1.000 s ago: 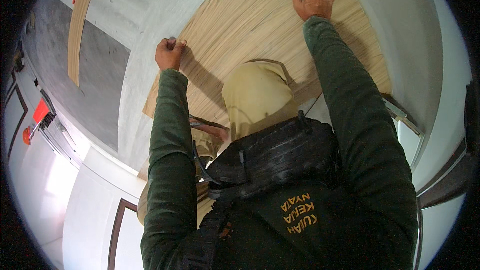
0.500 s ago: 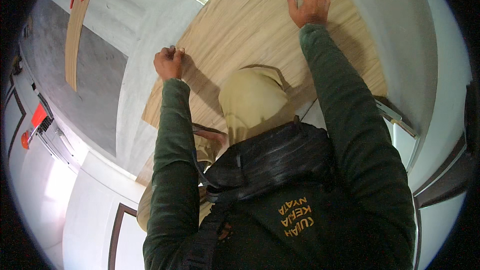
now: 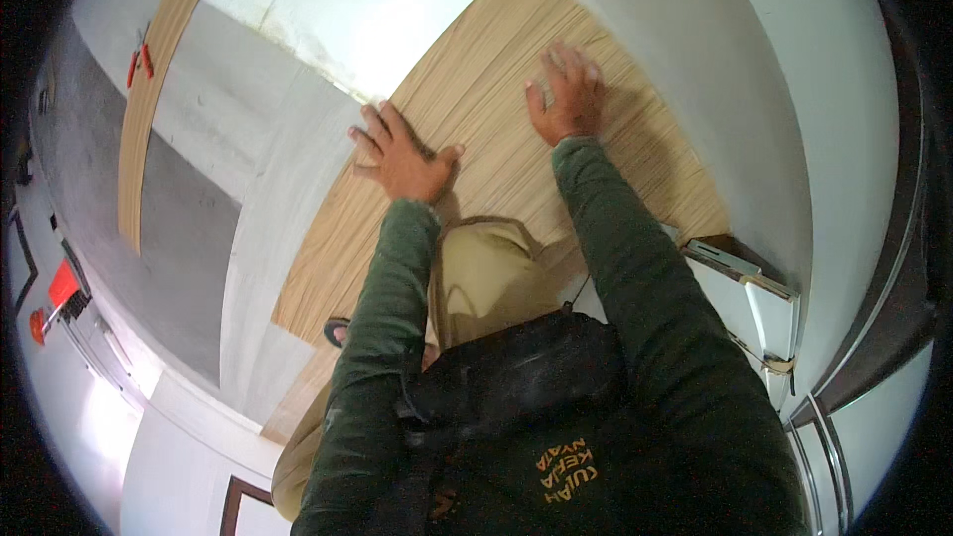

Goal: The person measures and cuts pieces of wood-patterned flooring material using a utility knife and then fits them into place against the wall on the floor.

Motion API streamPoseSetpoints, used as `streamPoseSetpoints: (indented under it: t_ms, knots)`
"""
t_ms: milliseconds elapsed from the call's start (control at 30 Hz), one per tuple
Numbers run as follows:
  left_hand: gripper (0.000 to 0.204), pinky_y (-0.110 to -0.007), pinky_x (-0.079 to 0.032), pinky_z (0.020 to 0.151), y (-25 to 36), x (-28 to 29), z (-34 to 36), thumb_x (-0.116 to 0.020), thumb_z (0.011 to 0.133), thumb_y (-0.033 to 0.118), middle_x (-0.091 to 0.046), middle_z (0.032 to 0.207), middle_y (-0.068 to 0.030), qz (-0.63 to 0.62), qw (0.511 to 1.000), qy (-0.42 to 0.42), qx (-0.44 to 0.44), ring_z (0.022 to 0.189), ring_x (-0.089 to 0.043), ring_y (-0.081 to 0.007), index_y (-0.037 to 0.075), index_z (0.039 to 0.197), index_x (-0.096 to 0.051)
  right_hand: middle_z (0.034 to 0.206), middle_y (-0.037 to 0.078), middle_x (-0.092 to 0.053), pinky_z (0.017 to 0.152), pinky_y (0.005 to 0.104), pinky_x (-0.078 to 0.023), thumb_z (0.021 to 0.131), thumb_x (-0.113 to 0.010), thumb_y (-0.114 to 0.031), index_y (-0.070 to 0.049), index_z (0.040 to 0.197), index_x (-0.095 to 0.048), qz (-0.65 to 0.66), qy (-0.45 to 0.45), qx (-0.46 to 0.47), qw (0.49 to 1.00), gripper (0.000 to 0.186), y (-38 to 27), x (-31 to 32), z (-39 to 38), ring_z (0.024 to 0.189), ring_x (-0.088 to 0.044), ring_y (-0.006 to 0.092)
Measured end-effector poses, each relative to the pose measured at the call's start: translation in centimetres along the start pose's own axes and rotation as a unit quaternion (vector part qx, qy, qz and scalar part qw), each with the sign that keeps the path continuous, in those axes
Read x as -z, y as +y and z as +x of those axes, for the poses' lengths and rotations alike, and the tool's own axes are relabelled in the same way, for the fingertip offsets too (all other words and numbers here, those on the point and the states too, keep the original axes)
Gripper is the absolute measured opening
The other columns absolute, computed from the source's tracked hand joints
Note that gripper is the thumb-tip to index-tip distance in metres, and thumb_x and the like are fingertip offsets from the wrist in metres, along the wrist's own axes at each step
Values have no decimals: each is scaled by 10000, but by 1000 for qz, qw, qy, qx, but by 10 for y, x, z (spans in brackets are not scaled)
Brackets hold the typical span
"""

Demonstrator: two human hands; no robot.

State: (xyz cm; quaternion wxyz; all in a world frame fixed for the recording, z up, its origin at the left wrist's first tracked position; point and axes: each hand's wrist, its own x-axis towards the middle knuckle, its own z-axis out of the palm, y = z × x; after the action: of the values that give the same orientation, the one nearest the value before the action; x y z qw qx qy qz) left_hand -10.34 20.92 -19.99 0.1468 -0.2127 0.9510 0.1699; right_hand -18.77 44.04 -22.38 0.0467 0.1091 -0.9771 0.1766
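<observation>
Fingers splayed on left hand [image 3: 409, 169], loosely parted on right hand [image 3: 571, 107], I have wood-grain panel [image 3: 486, 134] beneath both, left fingertips by its ten-o'clock edge, pale surface [image 3: 730, 114] bordering three o'clock, grey floor [image 3: 194, 213] stretching toward nine.

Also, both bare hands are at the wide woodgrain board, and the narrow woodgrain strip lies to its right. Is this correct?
Not quite: the head view shows the narrow woodgrain strip left of the wide woodgrain board. The left hand and right hand are bare and at the board.
</observation>
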Motion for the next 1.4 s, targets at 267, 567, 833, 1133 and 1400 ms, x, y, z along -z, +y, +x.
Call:
streamPoseSetpoints:
  t_ms: [267, 567, 833, 1133, 1400]
  knots:
    - [1241, -826, -18, 985, 0, 0, 0, -735, 626, 688, -64, 1633, -149, 29, 999, -24, -21, 1445, 89, -527, 148, 1569, -134, 1373, 78, -450, 1112, 527, -300, 824, -688, -268, -72, 1237, -615, 15, 25, -1, 1000, 463, -2, 1, 3, 1306, -389, 351]
    - [1257, -842, 5, 966, 5, 3, 1, -796, 636, 571, 21, 1633, -163, 32, 998, -52, -14, 1421, 167, -544, 135, 1572, -78, 1380, 52, -470, 1088, 539, -302, 791, -681, -305, -106, 1232, -612, 14, 19, -22, 999, 489, -3, 1, 1, 1313, -401, 304]
    - [1400, -848, 8, 942, 9, 7, 0, -800, 500, 710, 20, 1628, -189, 29, 997, -64, -21, 1422, 144, -552, 132, 1570, -107, 1372, 64, -487, 1088, 528, -309, 795, -668, -275, -89, 1218, -615, 8, 30, -20, 999, 465, -4, 2, 1, 1286, -415, 320]
    - [1461, -850, 3, 933, 2, 1, -2, -790, 453, 758, 7, 1620, -217, 44, 998, -31, -42, 1417, 110, -576, 107, 1565, -102, 1389, 65, -472, 1109, 541, -305, 855, -654, -244, -92, 1272, -594, 15, -5, -37, 999, 448, -9, 6, 3, 1314, -388, 334]
    - [1488, -847, 23, 930, 8, 5, -3, -815, 444, 733, 41, 1614, -238, 54, 996, -61, -42, 1414, 132, -573, 82, 1563, -81, 1420, 82, -438, 1122, 549, -283, 857, -644, -257, -91, 1293, -568, 13, -13, -37, 999, 473, -5, 7, 2, 1324, -376, 349]
